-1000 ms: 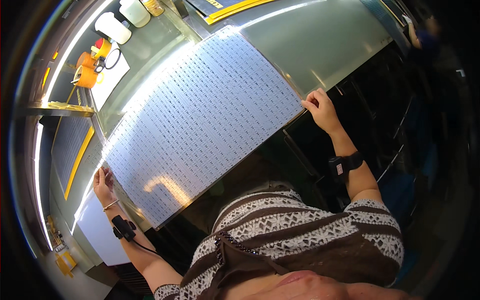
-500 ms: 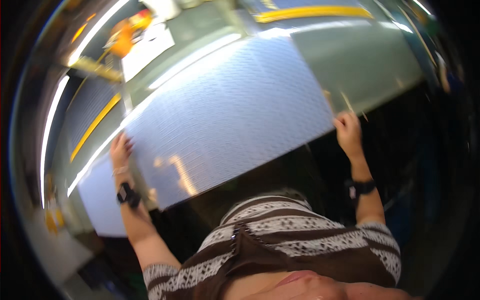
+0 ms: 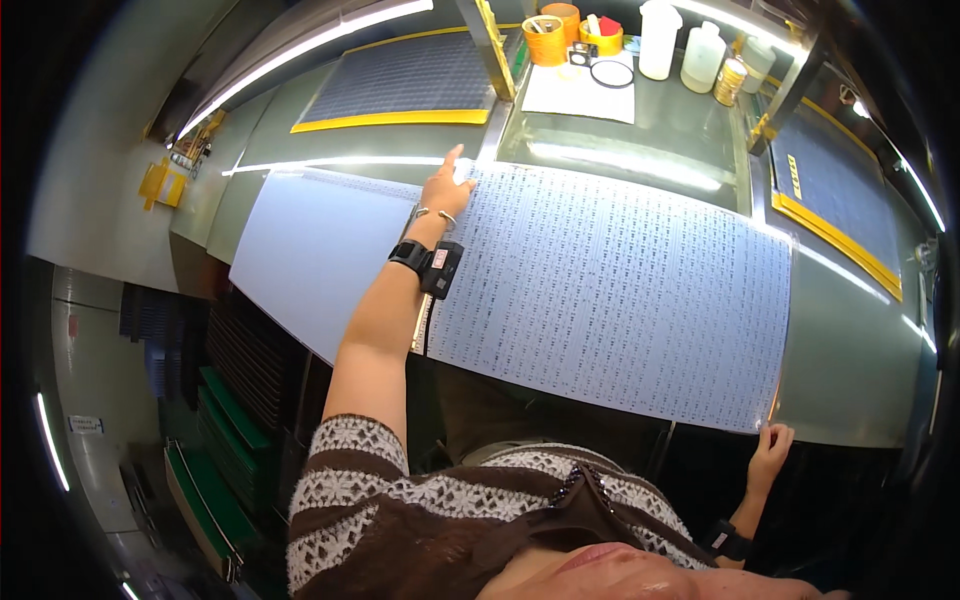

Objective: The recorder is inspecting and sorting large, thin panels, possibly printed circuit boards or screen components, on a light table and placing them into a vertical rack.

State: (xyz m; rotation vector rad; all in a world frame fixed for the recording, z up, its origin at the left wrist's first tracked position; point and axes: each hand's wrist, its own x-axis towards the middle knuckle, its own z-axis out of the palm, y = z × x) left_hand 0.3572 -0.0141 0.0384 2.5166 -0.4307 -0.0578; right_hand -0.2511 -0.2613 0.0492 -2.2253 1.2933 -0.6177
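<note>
A large pale blue sheet [image 3: 610, 290] with rows of small dark marks lies on the green worktop. My left hand [image 3: 447, 192] is at its far left corner, index finger stretched out and thumb apart. At the near right corner, the fingers of my right hand [image 3: 771, 447] are pinched together on the sheet's edge. A plain pale sheet [image 3: 325, 245] lies directly to the left, partly covered by my left forearm. The underside of the patterned sheet is hidden.
Beyond the sheets stand orange tubs [image 3: 545, 42], a white bottle [image 3: 659, 42], and a translucent bottle [image 3: 703, 57] on the green worktop [image 3: 850, 380]. A white paper [image 3: 575, 97] holds a black ring [image 3: 611, 73]. Dark yellow-edged panels [image 3: 400, 80] lie behind; metal posts [image 3: 488, 50] rise there.
My view has swung left and steadied. My left hand has moved from the sheet's left side to its far left corner, with fingers extended. My right hand stays at the near right corner.
</note>
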